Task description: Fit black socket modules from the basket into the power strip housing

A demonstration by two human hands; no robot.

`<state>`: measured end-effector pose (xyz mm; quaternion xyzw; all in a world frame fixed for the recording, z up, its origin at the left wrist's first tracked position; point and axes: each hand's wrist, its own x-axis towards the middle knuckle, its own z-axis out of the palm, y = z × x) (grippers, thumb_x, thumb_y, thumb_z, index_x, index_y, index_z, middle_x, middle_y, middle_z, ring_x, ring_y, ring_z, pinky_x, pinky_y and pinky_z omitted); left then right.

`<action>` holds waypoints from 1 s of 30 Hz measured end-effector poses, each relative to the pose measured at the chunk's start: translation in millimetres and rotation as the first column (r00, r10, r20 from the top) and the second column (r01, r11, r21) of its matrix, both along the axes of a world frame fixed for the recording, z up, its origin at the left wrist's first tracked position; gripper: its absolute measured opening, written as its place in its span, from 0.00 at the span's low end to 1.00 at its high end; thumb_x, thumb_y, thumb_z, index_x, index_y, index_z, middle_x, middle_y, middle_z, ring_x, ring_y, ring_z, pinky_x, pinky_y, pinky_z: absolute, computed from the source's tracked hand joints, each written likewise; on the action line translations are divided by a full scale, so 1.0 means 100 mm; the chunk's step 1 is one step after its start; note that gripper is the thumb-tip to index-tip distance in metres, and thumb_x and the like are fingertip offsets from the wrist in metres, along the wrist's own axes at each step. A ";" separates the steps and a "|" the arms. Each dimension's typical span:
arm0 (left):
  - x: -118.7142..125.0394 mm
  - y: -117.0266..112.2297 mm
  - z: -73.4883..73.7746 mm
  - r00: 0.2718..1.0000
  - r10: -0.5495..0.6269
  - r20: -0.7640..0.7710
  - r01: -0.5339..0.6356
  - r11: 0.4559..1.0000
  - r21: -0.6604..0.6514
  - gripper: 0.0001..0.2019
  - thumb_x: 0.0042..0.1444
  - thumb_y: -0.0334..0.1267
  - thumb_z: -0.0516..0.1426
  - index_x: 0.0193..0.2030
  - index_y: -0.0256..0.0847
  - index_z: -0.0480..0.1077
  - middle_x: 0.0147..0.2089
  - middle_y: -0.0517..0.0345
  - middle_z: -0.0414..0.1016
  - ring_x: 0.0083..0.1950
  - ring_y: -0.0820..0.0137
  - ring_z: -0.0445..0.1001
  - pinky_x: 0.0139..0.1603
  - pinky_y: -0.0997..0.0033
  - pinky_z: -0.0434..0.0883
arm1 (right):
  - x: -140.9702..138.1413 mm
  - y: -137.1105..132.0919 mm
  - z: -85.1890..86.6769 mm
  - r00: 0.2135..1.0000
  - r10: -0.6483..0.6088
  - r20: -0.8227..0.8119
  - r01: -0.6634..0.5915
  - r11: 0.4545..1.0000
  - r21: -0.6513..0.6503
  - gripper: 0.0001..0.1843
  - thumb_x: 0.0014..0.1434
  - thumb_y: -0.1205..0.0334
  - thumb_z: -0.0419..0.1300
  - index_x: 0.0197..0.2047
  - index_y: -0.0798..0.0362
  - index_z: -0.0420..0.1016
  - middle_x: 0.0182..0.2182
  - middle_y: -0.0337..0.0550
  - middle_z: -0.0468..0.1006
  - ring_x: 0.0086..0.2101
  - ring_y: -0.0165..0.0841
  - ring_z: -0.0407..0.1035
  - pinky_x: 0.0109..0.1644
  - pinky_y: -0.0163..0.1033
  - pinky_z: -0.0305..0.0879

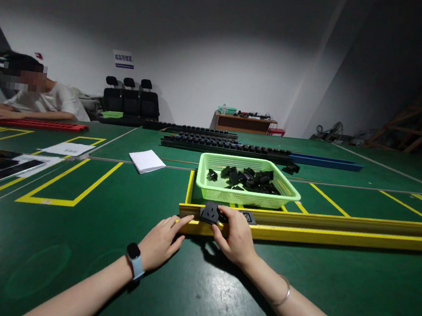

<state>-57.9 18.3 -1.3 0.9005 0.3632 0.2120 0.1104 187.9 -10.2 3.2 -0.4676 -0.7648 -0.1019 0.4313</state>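
A long yellow rail point(324, 237) with a channel along it lies across the green table in front of me. My right hand point(238, 235) grips a black socket module point(210, 213) between thumb and fingers, at the rail's left end. The module's slotted face is turned toward me, tilted over the channel. Just right of it, partly behind my fingers, a dark piece with a white square mark point(247, 217) sits in the rail. My left hand point(162, 242) rests against the rail's left end, index finger stretched out and fingers apart, holding nothing.
Behind the rail stands a light green basket point(246, 199) with several black modules. Farther back lie black and blue rails point(322, 162) and a loose black piece point(290, 168). White paper point(147, 161) and a phone point(9, 174) are left. A person point(45, 96) leans over a red rail point(45, 126).
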 end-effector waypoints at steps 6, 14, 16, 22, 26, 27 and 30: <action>0.01 -0.01 0.02 1.000 0.002 -0.006 -0.002 1.000 -0.014 0.26 0.63 0.35 0.49 0.67 0.48 0.49 0.48 0.51 0.67 0.49 0.62 0.68 0.52 0.55 0.68 | 0.01 0.00 0.00 0.998 -0.030 0.051 0.030 1.000 -0.005 0.32 0.59 0.57 0.55 0.64 0.56 0.52 0.48 0.54 0.72 0.46 0.43 0.67 0.50 0.51 0.66; 0.00 -0.01 0.02 1.000 0.000 0.001 0.000 1.000 -0.005 0.26 0.62 0.35 0.49 0.67 0.49 0.49 0.48 0.52 0.67 0.49 0.62 0.68 0.52 0.55 0.68 | 0.01 0.00 0.00 0.999 -0.030 0.044 0.031 0.999 -0.011 0.30 0.59 0.56 0.55 0.62 0.56 0.56 0.48 0.54 0.72 0.47 0.43 0.67 0.50 0.51 0.66; 0.00 -0.01 0.02 1.000 -0.002 0.006 0.002 1.000 -0.002 0.26 0.62 0.35 0.49 0.67 0.49 0.50 0.48 0.52 0.67 0.49 0.62 0.68 0.52 0.55 0.68 | 0.01 0.00 0.01 0.999 -0.030 0.043 0.031 0.999 -0.011 0.30 0.59 0.57 0.55 0.62 0.56 0.56 0.48 0.54 0.72 0.46 0.43 0.67 0.50 0.51 0.66; 0.00 -0.01 0.02 1.000 0.002 -0.002 -0.002 1.000 -0.007 0.26 0.62 0.34 0.49 0.67 0.49 0.50 0.47 0.52 0.67 0.49 0.62 0.68 0.52 0.55 0.68 | 0.00 -0.01 0.02 0.999 -0.025 0.039 0.026 1.000 -0.016 0.30 0.59 0.57 0.56 0.62 0.56 0.56 0.48 0.54 0.72 0.46 0.43 0.67 0.50 0.51 0.66; 0.01 -0.02 0.02 1.000 0.003 -0.008 -0.003 1.000 -0.010 0.26 0.63 0.34 0.49 0.67 0.48 0.49 0.47 0.52 0.67 0.48 0.62 0.68 0.52 0.55 0.68 | 0.00 -0.01 0.01 0.999 -0.027 0.041 0.027 1.000 -0.010 0.29 0.59 0.57 0.56 0.61 0.56 0.56 0.48 0.54 0.72 0.46 0.43 0.67 0.50 0.51 0.66; 0.01 -0.02 0.02 1.000 0.002 -0.008 -0.002 1.000 -0.010 0.26 0.63 0.34 0.49 0.67 0.48 0.49 0.47 0.52 0.67 0.48 0.62 0.68 0.51 0.55 0.68 | 0.00 0.00 0.01 0.999 -0.028 0.041 0.028 1.000 -0.010 0.29 0.59 0.57 0.56 0.61 0.56 0.56 0.48 0.54 0.72 0.46 0.43 0.67 0.49 0.51 0.66; 0.01 -0.02 0.02 1.000 -0.001 -0.001 0.001 1.000 -0.003 0.27 0.62 0.34 0.49 0.67 0.50 0.49 0.47 0.52 0.67 0.48 0.62 0.68 0.51 0.55 0.68 | 0.00 0.00 0.01 0.999 -0.028 0.039 0.028 1.000 -0.008 0.29 0.59 0.56 0.55 0.61 0.55 0.56 0.48 0.54 0.72 0.46 0.43 0.68 0.49 0.51 0.66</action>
